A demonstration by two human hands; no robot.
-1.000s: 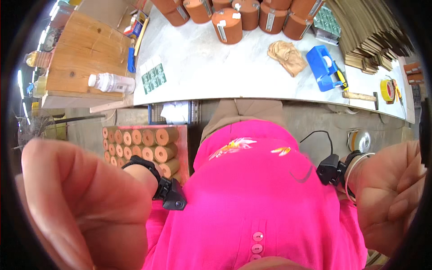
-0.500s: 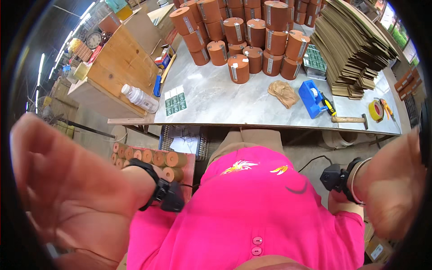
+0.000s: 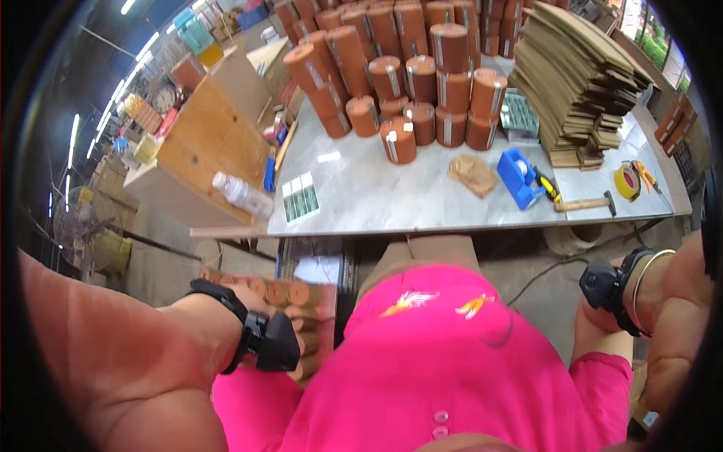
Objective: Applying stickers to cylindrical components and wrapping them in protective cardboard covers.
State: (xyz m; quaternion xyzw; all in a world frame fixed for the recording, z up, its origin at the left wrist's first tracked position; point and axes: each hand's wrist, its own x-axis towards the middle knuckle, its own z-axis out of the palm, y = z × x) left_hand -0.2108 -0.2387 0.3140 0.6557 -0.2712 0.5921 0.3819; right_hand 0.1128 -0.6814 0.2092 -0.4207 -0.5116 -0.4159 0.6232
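Note:
Both hands are raised close to the camera, off the table. My left hand (image 3: 113, 339) fills the lower left, its palm and wrist showing; its fingers run out of the picture. At the right rim is my right hand (image 3: 681, 331), partly cut off, so its fingers cannot be read. Nothing shows in either hand. Each wrist wears a black strap with a small black device. On the table before me stand stacked reddish-brown cylinders (image 3: 398, 142) with metal strips. A sheet of green-and-white labels (image 3: 301, 200) lies at the table's front left.
A clear bottle (image 3: 245, 196) lies by a wooden box (image 3: 199, 139). Across the table are crumpled brown paper (image 3: 473, 175), a blue tape dispenser (image 3: 520, 178), a hammer (image 3: 587, 204), yellow tape (image 3: 626, 183) and a tall cardboard stack (image 3: 572, 83). Below left sits a tray of rolls (image 3: 301, 292).
The view has shifted, so the table sits lower in the picture. My left hand has moved lower; my right hand has shifted toward the right rim.

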